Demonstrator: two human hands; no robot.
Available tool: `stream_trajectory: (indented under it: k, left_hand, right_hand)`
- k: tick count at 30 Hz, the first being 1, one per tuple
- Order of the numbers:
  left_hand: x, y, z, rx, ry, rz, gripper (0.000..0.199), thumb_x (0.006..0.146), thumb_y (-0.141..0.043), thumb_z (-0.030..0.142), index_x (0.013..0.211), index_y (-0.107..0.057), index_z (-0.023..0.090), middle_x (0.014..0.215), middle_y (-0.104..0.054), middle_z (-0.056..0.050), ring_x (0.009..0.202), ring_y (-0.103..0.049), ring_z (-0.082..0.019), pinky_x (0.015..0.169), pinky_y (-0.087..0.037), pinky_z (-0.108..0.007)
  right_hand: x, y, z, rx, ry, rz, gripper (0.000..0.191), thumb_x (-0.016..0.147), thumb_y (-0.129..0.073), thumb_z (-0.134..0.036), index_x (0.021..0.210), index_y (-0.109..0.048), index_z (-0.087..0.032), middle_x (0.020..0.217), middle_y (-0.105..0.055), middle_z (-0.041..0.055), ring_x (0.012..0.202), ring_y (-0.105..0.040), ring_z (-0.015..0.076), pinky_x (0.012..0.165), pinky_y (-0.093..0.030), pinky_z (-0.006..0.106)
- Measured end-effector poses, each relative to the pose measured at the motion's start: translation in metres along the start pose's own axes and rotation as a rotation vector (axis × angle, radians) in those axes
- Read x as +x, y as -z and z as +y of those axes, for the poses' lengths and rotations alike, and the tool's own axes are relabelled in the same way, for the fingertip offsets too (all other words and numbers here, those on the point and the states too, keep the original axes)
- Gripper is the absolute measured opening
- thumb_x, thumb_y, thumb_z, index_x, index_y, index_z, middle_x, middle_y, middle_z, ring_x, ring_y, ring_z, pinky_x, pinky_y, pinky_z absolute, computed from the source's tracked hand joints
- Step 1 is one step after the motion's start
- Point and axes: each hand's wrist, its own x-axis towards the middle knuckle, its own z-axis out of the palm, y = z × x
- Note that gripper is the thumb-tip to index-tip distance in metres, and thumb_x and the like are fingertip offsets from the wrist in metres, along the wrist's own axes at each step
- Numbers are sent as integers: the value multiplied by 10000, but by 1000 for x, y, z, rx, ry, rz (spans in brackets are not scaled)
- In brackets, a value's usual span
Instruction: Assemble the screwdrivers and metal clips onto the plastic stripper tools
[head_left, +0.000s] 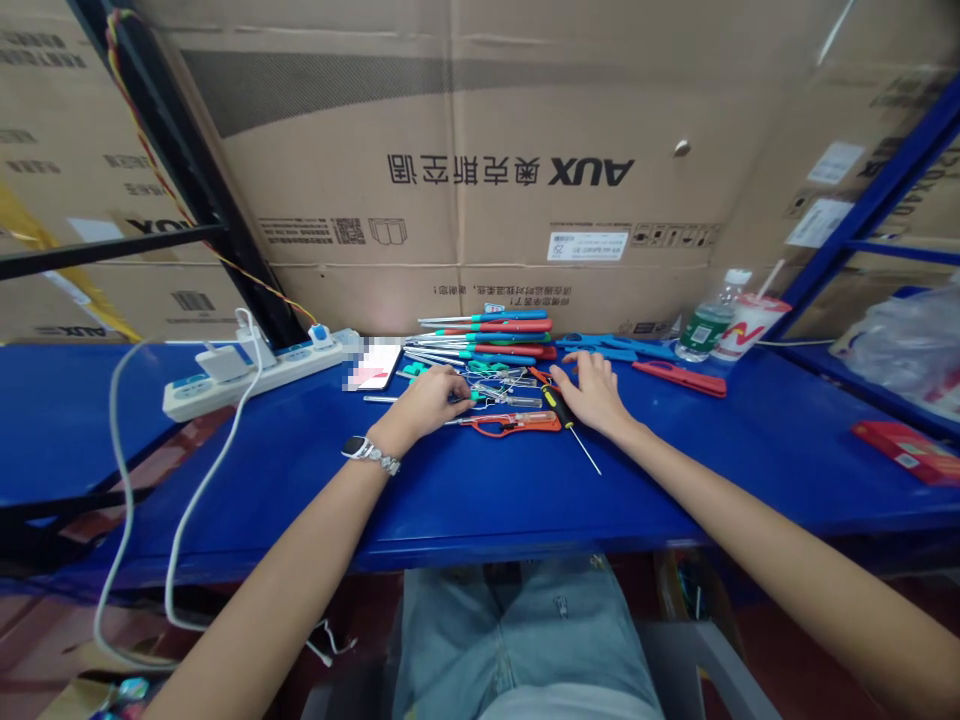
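Observation:
My left hand, with a watch at the wrist, reaches into a group of small clear-handled screwdrivers with white strings. Its fingers are curled together, and what they hold, if anything, is hidden. My right hand is open with fingers apart, beside and partly over a black-and-yellow screwdriver whose shaft points toward me. Nearer me lies an orange tool with a trigger loop, like a long-nosed lighter. Behind my hands, several red- and blue-handled tools are piled with metal shafts to the left.
A white power strip with plugs and cables stands left of a phone. Blue tools, a red tool, a bottle, a cup and a red box are on the right. A cardboard wall rises behind.

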Motion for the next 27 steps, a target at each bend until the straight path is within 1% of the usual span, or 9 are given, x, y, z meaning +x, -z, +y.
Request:
stream_trajectory:
  k: [3,5,7,10,14,18,20,24,27]
  left_hand:
    - [3,-3,0,10,-10,-16,74,869,-661,177,813,-709,178,808,-670,-67,857,-605,-229,768,-459,-330]
    - [2,-2,1,-8,-22,-4,80,877,-655,174,811,-700,176,826,-669,-69,862,-603,-226,768,-459,-329]
    - [0,3,4,-53,-36,27,78,897,-656,201,838,-699,175,875,-683,-72,880,-611,-221,788,-466,-331]
    - [-4,13,10,-193,-19,50,103,927,-650,244,878,-706,174,895,-712,-60,835,-627,-192,768,-472,-316]
    - [-8,23,17,-402,47,13,176,938,-651,326,885,-719,173,828,-733,-36,731,-630,-161,686,-475,-290]
    - [-9,24,18,-398,70,39,168,927,-655,316,864,-720,174,812,-743,-35,731,-641,-160,673,-471,-286]
    - [-8,24,17,-320,75,82,128,919,-656,271,857,-714,175,824,-749,-41,740,-644,-164,683,-468,-291]
    - [-6,22,16,-107,74,172,85,904,-660,204,836,-706,182,834,-742,-57,777,-651,-192,727,-477,-314]
    - [-5,21,16,-61,93,205,85,900,-662,194,830,-709,182,842,-740,-63,795,-654,-204,740,-481,-319]
  right_hand:
    - [2,-1,-6,47,151,40,282,950,-543,-456,1055,-614,-204,1122,-604,142,1123,-546,333,937,-427,480]
    - [3,-2,-15,111,292,15,207,945,-558,-402,987,-630,-213,1067,-610,119,1065,-560,306,927,-436,463]
    - [5,-2,-27,189,435,-45,142,944,-558,-337,947,-639,-221,1024,-628,98,1029,-573,280,922,-449,445]
    - [5,-3,-46,269,575,-127,105,925,-599,-297,991,-646,-230,1065,-675,80,1049,-592,268,942,-452,446]
    - [1,-6,-59,352,698,-203,193,902,-646,-244,1094,-665,-239,1141,-716,53,1129,-615,248,1006,-436,443]
    - [-3,-12,-59,342,677,-201,168,916,-641,-221,1073,-698,-243,1129,-736,45,1108,-643,236,986,-449,428]
    - [-3,-16,-57,328,622,-178,155,918,-656,-227,1063,-706,-243,1128,-745,45,1100,-654,240,978,-453,432]
    - [-1,-23,-56,312,524,-180,136,910,-653,-173,1009,-719,-237,1018,-770,39,1001,-684,237,927,-476,427]
    - [1,-27,-56,251,497,-166,110,893,-657,-144,928,-724,-223,1000,-775,48,1012,-676,261,924,-470,446]
